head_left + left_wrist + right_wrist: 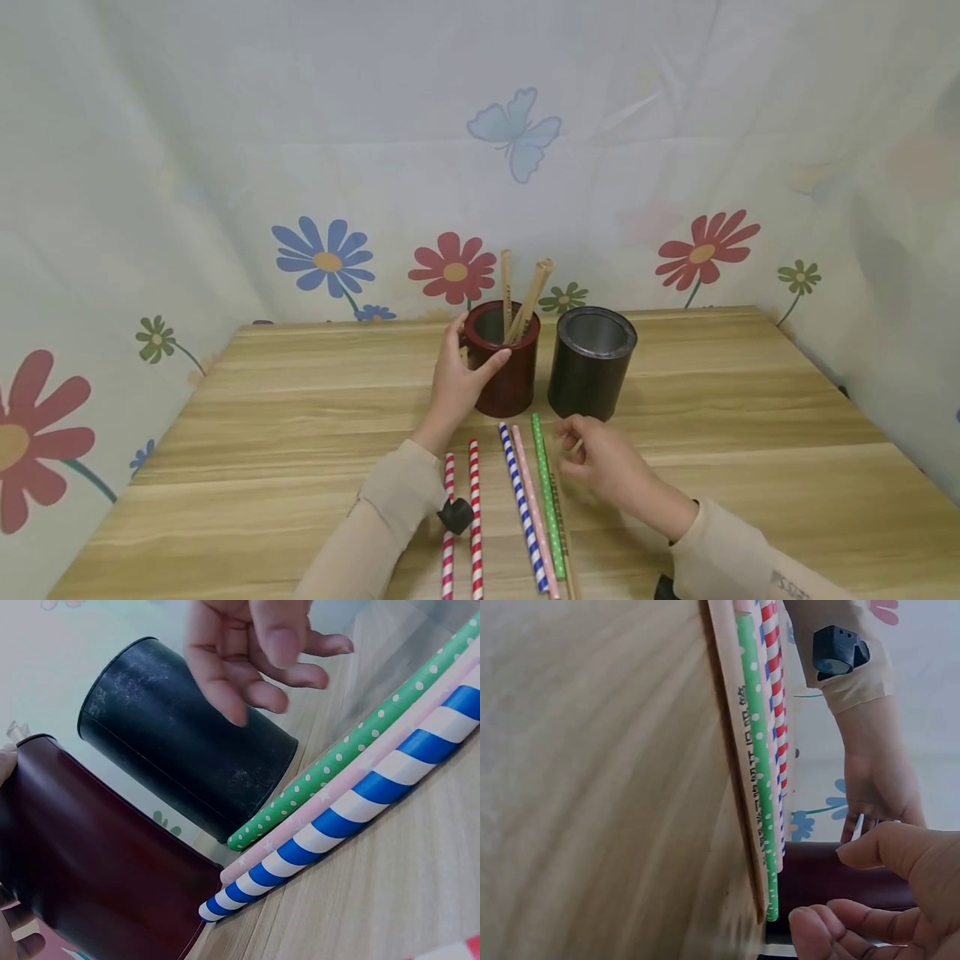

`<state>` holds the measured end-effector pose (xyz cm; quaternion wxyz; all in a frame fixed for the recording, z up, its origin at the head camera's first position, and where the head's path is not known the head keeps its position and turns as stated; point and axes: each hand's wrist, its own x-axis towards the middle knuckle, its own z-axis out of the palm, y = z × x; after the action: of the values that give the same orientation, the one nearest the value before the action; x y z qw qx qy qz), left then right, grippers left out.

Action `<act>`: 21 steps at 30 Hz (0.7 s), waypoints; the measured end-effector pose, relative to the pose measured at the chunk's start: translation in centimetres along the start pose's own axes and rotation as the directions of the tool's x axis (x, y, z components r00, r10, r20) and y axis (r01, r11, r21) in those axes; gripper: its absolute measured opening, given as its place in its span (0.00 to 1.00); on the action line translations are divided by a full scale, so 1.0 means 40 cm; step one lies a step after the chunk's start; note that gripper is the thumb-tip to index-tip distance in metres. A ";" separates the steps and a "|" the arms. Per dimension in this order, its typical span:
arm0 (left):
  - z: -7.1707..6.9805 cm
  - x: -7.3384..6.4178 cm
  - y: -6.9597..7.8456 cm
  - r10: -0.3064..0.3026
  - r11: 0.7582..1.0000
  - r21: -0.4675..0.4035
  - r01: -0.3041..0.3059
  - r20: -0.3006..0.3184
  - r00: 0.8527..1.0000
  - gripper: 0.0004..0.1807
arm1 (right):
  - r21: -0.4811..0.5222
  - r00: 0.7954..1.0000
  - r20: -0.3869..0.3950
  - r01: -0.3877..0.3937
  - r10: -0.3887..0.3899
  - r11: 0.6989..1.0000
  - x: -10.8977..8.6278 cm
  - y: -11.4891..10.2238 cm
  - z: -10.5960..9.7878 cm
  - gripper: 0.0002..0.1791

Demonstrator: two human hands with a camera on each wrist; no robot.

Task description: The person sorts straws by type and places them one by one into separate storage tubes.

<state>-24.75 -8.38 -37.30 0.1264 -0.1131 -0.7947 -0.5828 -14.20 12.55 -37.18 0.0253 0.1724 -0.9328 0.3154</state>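
My left hand [459,379] holds a dark red mug [510,387] round its left side, the thumb against its front. Brown paper straws [536,292] with dark print lean out of the mug. My right hand [603,462], fingers loosely bent and holding nothing, hovers over the table by the upper ends of a green dotted straw [547,500] and a brown printed straw [739,724]. Left of these lie a pink starred straw [531,504] and a blue-and-white striped straw [520,500]. A black can [588,375] stands just beyond the right hand, its top uncovered.
Further left, a red-and-white striped straw [475,483] and a magenta-and-white striped straw [448,550] lie lengthwise, partly under the left sleeve. The wooden table [300,417] meets a flower-printed cloth [375,167] at its back edge.
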 end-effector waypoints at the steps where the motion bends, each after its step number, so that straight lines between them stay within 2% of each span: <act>1: 0.000 0.000 0.000 0.001 1.000 -0.002 -0.001 0.000 1.000 0.46 | -0.005 1.000 0.005 0.005 -0.005 1.000 -0.001 0.002 0.002 0.16; 8: 0.000 -0.001 0.004 -0.001 1.000 -0.007 0.001 0.002 1.000 0.47 | -0.010 0.999 0.044 0.011 -0.010 1.000 -0.004 0.013 0.020 0.16; 13: -0.001 0.000 0.004 -0.001 1.000 -0.002 0.001 0.003 1.000 0.47 | -0.076 1.000 0.027 0.009 -0.007 0.997 -0.004 0.013 0.035 0.16; 21: 0.000 0.002 -0.001 -0.004 1.000 -0.002 0.004 0.008 1.000 0.47 | -0.119 0.998 0.023 -0.059 0.062 0.991 0.003 0.003 0.048 0.17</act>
<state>-24.82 -8.41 -37.31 0.1222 -0.1140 -0.7947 -0.5836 -14.22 11.45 -38.78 0.0135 0.1462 -0.9549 0.2580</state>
